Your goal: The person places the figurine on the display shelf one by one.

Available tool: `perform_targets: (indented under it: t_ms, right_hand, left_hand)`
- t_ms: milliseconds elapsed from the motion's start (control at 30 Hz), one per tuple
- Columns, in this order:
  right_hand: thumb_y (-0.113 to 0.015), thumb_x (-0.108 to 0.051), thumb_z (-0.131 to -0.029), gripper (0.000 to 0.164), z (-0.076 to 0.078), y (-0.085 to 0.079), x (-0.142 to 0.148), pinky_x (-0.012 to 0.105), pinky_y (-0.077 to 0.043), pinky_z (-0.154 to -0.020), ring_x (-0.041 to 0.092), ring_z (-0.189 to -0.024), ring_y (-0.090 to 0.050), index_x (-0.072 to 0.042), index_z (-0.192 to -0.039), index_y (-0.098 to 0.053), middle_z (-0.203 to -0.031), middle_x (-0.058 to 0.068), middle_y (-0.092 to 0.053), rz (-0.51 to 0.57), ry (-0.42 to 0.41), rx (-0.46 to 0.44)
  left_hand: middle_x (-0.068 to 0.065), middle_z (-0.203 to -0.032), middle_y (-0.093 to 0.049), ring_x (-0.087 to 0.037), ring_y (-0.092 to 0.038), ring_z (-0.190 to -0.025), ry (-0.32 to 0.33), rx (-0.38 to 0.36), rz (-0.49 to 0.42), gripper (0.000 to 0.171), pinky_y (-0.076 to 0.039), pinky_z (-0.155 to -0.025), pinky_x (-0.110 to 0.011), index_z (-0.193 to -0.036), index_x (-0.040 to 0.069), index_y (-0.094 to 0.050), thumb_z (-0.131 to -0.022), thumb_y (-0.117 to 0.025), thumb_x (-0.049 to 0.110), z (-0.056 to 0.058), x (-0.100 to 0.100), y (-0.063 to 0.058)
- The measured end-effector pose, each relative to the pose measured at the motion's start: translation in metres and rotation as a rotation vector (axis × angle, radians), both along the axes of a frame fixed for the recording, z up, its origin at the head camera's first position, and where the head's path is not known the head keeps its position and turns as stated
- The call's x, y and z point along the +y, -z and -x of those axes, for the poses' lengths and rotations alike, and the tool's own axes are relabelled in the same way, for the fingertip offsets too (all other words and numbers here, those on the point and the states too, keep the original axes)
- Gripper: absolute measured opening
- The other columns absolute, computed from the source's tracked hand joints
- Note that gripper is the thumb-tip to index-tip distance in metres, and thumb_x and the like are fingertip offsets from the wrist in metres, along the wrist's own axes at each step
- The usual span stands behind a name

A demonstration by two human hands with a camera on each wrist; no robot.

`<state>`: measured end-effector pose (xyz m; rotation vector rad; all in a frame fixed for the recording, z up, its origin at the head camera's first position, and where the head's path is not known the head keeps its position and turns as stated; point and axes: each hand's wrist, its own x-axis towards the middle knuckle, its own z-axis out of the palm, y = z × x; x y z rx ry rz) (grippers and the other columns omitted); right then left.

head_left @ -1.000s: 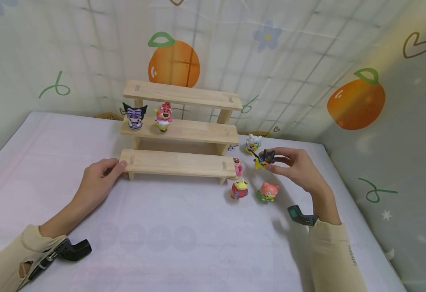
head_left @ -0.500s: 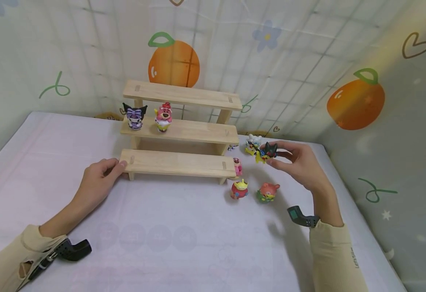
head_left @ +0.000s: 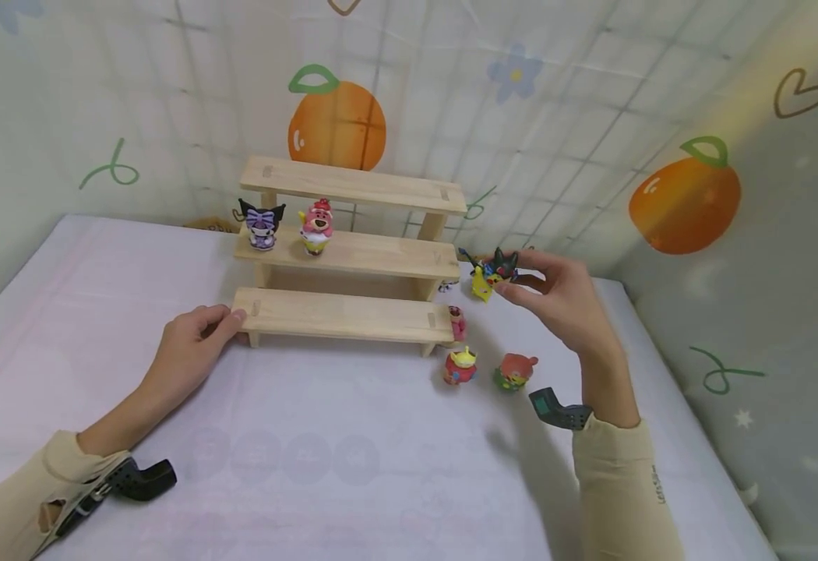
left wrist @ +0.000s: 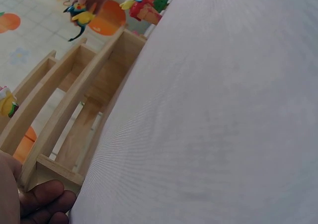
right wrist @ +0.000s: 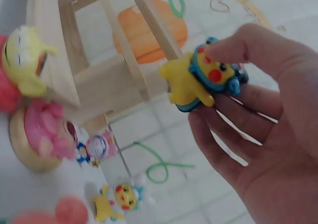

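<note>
My left hand (head_left: 195, 347) grips the left end of the bottom step of a three-tier wooden display stand (head_left: 346, 315), thumb on top. In the left wrist view its curled fingers (left wrist: 47, 199) lie at the step's end. Right of the stand, my right hand (head_left: 566, 304) pinches a yellow Pikachu figurine (head_left: 489, 276) in a dark hooded costume, held in the air. The right wrist view shows that Pikachu figurine (right wrist: 191, 82) tilted sideways between thumb and fingers. A purple-and-black figurine (head_left: 262, 226) and a pink bear figurine (head_left: 316, 227) stand on the middle step.
Beside the stand's right end are a red alien figurine (head_left: 460, 366), a pink-hooded figurine (head_left: 516, 372) and a pink figurine (head_left: 457, 323) partly behind the step. Another yellow figurine (right wrist: 117, 201) shows in the right wrist view. A printed curtain (head_left: 556, 117) hangs behind the table.
My right hand has moved up and slightly left with the Pikachu figurine, which now covers the white-topped figurine in the head view. My left hand keeps its grip on the stand.
</note>
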<state>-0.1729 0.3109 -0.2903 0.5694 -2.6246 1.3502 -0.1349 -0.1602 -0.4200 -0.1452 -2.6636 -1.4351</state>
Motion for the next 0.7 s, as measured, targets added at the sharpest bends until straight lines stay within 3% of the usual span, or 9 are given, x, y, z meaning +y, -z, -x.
perform_targets:
  t_ms: [400, 567, 700]
  right_hand:
    - [-0.072, -0.007, -0.098, 0.03, 0.021, 0.007, -0.037, 0.019, -0.054, -0.096, 0.019, -0.106, -0.065, 0.0, -0.127, -0.071, -0.117, 0.013, -0.071, 0.013, -0.004, -0.055]
    - [-0.071, -0.008, -0.099, 0.03, 0.024, 0.008, -0.045, 0.017, -0.054, -0.091, 0.02, -0.105, -0.065, 0.001, -0.127, -0.07, -0.119, 0.015, -0.07, 0.053, -0.002, -0.074]
    - [-0.072, -0.009, -0.099, 0.03, 0.025, 0.011, -0.046, 0.019, -0.053, -0.096, 0.02, -0.109, -0.065, 0.0, -0.128, -0.07, -0.121, 0.014, -0.071, 0.049, 0.015, -0.065]
  left_hand:
    - [-0.013, -0.1, -0.069, -0.023, -0.051, -0.09, -0.014, 0.026, 0.009, 0.043, -0.038, -0.076, -0.026, -0.103, 0.007, -0.075, -0.111, -0.052, 0.042, 0.001, -0.003, 0.002]
    - [-0.012, -0.099, -0.068, -0.023, -0.05, -0.09, -0.009, 0.031, 0.006, 0.04, -0.038, -0.075, -0.026, -0.103, 0.007, -0.076, -0.111, -0.054, 0.04, 0.0, -0.002, 0.002]
    - [-0.012, -0.1, -0.069, -0.022, -0.05, -0.089, -0.011, 0.039, 0.007, 0.039, -0.038, -0.075, -0.025, -0.103, 0.008, -0.076, -0.11, -0.055, 0.039, 0.001, -0.002, 0.002]
